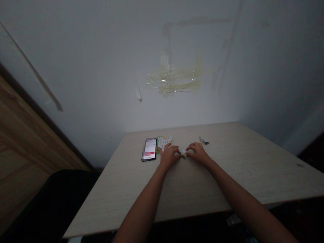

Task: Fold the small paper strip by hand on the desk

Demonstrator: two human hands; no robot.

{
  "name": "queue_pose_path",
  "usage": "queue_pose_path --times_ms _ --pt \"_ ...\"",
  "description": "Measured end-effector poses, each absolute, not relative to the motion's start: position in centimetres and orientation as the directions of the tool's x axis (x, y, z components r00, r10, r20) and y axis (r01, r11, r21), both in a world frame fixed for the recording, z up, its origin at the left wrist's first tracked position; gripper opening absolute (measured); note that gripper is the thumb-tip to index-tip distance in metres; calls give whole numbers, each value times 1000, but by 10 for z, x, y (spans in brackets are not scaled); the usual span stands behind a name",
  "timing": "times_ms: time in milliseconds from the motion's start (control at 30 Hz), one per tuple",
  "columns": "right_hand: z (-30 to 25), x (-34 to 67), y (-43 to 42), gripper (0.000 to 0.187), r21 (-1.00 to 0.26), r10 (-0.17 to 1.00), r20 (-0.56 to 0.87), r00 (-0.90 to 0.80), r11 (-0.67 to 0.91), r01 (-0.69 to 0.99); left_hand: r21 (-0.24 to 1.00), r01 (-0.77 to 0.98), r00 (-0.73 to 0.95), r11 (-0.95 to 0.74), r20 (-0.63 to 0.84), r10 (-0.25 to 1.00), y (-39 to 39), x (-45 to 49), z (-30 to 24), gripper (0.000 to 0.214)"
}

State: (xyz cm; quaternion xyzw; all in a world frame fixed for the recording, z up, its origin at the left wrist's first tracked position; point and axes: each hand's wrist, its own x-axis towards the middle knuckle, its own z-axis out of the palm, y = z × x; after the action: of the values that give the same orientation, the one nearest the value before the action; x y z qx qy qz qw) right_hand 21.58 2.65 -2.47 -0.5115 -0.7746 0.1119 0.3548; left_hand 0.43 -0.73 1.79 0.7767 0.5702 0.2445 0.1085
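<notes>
Pale wall behind, wood-grain surface up against it; side edges flare toward the camera, front edge runs under both forearms. Left hand and right hand both closed at the fingertips, pinching one small white-and-yellow piece between them, near mid-surface, well back from the front edge. Room to move: wide span from right forearm to right edge, another left of the left forearm, plus the wedge between the forearms. Left side is tighter: printed sheet with green edging just behind left hand, phone screen up right beside it. Small scrap sits behind right hand, near it. Hard to read: left fingers cover part of the sheet; fingertips mask the piece, can't tell its shape. Phone screen partly pixelated. Scrap too small to identify. Forearms cut off at bottom; stuff below front edge too dark to name.
</notes>
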Motion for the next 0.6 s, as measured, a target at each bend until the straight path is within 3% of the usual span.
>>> queue_pose_path --times_ms 167,600 --pt "-28 215 29 22 -538 876 422 -232 448 714 460 841 171 -286 276 946 -5 6 14 22" --pt "-22 216 30 23 -651 876 435 -206 465 600 569 793 57 -219 289 956 -4 12 11 18"
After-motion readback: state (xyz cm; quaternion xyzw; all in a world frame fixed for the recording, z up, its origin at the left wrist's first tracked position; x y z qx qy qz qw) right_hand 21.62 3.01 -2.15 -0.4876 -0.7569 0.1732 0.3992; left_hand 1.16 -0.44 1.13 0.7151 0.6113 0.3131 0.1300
